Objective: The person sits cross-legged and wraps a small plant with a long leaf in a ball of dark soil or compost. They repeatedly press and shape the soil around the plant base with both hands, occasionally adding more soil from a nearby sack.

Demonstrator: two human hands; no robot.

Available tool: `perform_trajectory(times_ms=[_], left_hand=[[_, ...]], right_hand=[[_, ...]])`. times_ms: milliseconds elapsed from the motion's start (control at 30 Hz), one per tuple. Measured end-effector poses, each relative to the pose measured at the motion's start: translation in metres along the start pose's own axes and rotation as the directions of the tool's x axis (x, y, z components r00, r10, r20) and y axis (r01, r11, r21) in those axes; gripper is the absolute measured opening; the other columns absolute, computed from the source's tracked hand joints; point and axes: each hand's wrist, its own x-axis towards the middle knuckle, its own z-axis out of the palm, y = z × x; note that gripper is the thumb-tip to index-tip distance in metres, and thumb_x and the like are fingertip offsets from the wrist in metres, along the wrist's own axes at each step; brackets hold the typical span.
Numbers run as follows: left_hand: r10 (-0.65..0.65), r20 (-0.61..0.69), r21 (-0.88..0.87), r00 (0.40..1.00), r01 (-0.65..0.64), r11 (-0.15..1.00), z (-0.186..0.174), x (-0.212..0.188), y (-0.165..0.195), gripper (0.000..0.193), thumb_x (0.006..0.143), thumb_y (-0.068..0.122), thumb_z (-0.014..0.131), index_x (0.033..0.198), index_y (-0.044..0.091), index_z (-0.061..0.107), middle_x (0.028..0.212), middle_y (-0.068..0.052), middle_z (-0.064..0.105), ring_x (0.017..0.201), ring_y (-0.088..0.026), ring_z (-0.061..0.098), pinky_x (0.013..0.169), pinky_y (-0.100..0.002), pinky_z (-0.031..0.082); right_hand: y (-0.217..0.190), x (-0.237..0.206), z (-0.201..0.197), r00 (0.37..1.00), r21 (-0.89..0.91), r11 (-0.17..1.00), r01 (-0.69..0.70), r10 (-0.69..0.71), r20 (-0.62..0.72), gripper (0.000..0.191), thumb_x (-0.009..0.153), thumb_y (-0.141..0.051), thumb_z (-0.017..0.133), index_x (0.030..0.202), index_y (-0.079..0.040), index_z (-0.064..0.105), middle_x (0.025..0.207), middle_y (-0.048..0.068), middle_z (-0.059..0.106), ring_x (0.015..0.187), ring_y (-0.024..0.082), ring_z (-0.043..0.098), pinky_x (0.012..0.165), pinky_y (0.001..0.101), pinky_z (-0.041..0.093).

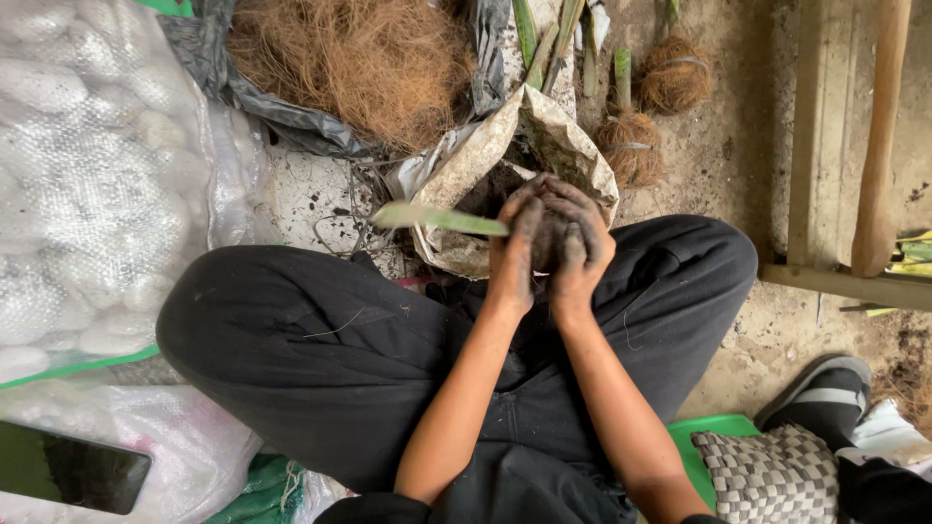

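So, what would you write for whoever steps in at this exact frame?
Left hand and right hand: both soiled, cupped together around a dark clump above the open paper sack.
A green leaf sticks out to the left from the clasped hands.
Coconut fibre sits in the dark bag ahead; two fibre-wrapped balls lie on the ground to the right.
Done: those two balls. In hand: one clump, not yet wrapped in fibre.

The base of the green stem (437,218) is concealed behind the left hand (515,254) and right hand (575,247). What is pressed between the palms is largely hidden, possibly a soil ball. The sandalled foot (825,388) is cut off at lower right.
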Motion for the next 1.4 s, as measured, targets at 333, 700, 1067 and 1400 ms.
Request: perform_trajectory(times_ms=[333, 700, 1067, 1400], left_hand=[[0.129, 0.02, -0.14, 0.991, -0.125, 0.982, -0.025, 0.006, -0.018, 0.039, 0.093, 0.014, 0.075, 0.127, 0.001, 0.061, 0.127, -0.017, 0.066, 0.117, -0.023, 0.066, 0.107, -0.038, 0.054], [0.607, 0.311, 0.668, 0.731, -0.623, 0.407, 0.002, -0.011, 0.041, 0.067, 0.105, 0.068, 0.041, 0.157, 0.028, 0.047, 0.168, -0.015, 0.031, 0.159, -0.036, 0.025, 0.133, -0.061, 0.019], [-0.125, -0.067, -0.347, 0.99, 0.094, 0.933, -0.018, 0.003, 0.001, 0.059, 0.101, 0.048, 0.062, 0.134, -0.001, 0.053, 0.128, -0.015, 0.057, 0.119, -0.028, 0.057, 0.101, -0.045, 0.05], [0.292, 0.037, 0.311, 0.956, -0.288, 0.906, -0.025, 0.005, -0.014, 0.027, 0.101, 0.023, 0.057, 0.108, 0.004, 0.074, 0.1, -0.013, 0.076, 0.093, -0.021, 0.078, 0.09, -0.043, 0.067]], right_hand=[[-0.017, 0.005, 0.01, 0.963, 0.296, 0.917, -0.268, 0.256, 0.08, 0.073, 0.101, -0.062, 0.04, 0.136, -0.001, 0.062, 0.157, 0.025, 0.047, 0.152, 0.037, 0.043, 0.129, 0.0527, 0.03], [0.027, -0.002, -0.014, 0.77, 0.499, 0.587, -0.637, 0.512, 0.381, 0.029, 0.094, -0.016, 0.065, 0.106, 0.009, 0.073, 0.112, 0.022, 0.07, 0.101, 0.031, 0.065, 0.094, 0.0426, 0.054], [-0.01, -0.004, 0.008, 0.968, -0.197, 0.96, 0.199, -0.162, 0.19, 0.053, 0.103, -0.043, 0.049, 0.112, 0.0, 0.077, 0.137, 0.017, 0.069, 0.144, 0.038, 0.058, 0.129, 0.0515, 0.038], [-0.018, 0.017, 0.002, 0.773, 0.597, 0.504, -0.624, 0.511, 0.376, 0.115, 0.079, -0.086, 0.045, 0.163, -0.014, 0.018, 0.17, 0.011, 0.021, 0.149, 0.037, 0.036, 0.119, 0.0579, 0.035]])
